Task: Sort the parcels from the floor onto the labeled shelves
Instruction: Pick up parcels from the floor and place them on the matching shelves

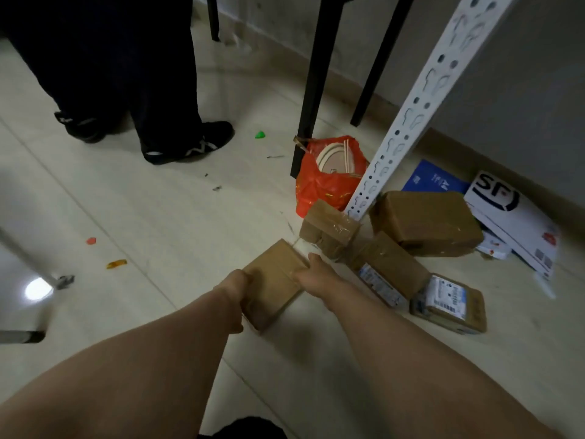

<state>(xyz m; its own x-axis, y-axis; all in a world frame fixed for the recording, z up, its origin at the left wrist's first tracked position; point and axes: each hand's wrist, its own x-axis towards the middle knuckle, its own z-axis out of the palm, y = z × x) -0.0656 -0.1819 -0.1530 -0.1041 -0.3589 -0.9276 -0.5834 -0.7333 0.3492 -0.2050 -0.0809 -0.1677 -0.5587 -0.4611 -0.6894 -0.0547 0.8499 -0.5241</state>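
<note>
Left hand (235, 289) and right hand (311, 274) grip one flat brown cardboard parcel (272, 282) by its edges; four brown taped parcels (427, 223) crowd right; pale tiled floor (158, 201) spreads left.

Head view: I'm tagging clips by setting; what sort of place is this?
Probably a parcel-sorting room: taped brown parcels on the tiled floor, a slotted white shelf post, an SF courier box.

pale glossy floor (158, 201) tiles meet a grey wall (522, 74); 2 black furniture legs (311, 90) stand beside a white perforated shelf post (421, 103); light glare (38, 289) near the floor's left edge.
</note>
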